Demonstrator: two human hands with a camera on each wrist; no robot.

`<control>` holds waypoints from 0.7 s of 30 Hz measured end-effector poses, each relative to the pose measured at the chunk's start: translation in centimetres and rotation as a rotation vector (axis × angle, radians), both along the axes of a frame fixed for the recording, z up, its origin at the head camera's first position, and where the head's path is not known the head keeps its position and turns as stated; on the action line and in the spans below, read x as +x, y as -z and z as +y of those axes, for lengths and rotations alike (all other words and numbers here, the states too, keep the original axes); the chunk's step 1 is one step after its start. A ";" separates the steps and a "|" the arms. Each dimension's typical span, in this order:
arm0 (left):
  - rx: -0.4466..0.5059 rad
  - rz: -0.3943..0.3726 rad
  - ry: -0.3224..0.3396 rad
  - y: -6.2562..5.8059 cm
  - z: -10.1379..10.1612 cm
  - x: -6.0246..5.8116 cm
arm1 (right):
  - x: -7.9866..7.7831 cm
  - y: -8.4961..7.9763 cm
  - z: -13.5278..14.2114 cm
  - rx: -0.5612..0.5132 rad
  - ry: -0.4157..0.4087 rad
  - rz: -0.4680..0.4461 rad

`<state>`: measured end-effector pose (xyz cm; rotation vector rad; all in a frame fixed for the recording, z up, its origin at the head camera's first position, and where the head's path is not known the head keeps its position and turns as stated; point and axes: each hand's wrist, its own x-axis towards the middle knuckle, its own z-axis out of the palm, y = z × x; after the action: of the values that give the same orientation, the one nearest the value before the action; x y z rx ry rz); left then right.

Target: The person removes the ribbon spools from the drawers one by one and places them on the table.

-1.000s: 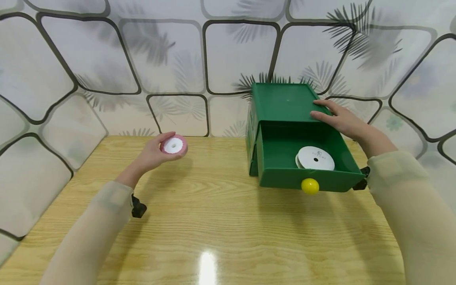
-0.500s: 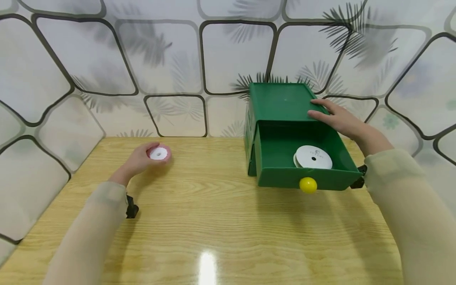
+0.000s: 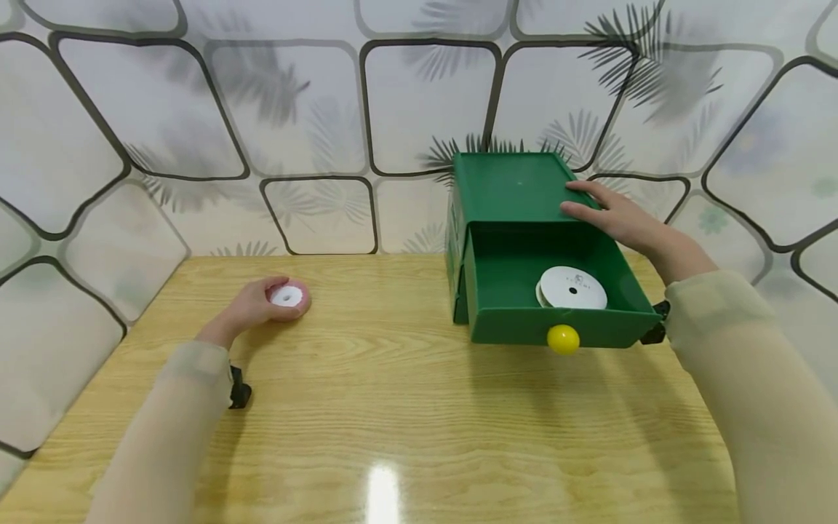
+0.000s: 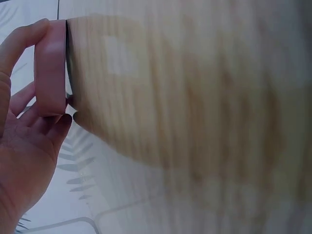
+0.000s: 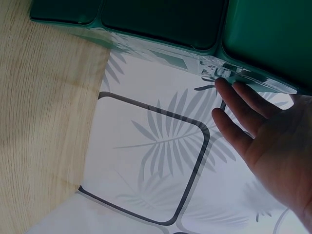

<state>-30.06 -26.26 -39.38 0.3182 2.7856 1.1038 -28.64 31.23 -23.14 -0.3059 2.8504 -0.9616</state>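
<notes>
My left hand [image 3: 249, 306] grips a roll of pink ribbon [image 3: 298, 309] on a white core, low over the left part of the table. In the left wrist view the thumb lies at the top edge of the pink ribbon roll [image 4: 50, 68] and the fingers bend under its lower edge, right at the wood. My right hand [image 3: 622, 218] rests on the top right edge of a green drawer box [image 3: 511, 185]. Its other fingers [image 5: 234, 129] extend along the box's side. The green drawer [image 3: 517, 325] is pulled out and holds a white spool [image 3: 572, 287].
A yellow round knob [image 3: 563, 339] sticks out from the drawer's front. Wood-grain table [image 3: 366, 393] stretches between the left hand and the box. Behind stands a patterned backdrop [image 3: 425, 102] with leaf prints, which also rises at both sides.
My left hand has come down to the table and a little left with the pink ribbon roll. My right hand stays on the box; the whole view shifts slightly.
</notes>
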 end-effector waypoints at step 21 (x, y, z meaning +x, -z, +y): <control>0.120 0.050 -0.016 -1.3 0.6 0.3 | -0.5 0.0 0.1 0.020 0.012 -0.031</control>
<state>-29.79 -25.68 -38.07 0.3413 2.7750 1.2866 -29.17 31.33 -23.12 -0.2695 2.8359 -0.9305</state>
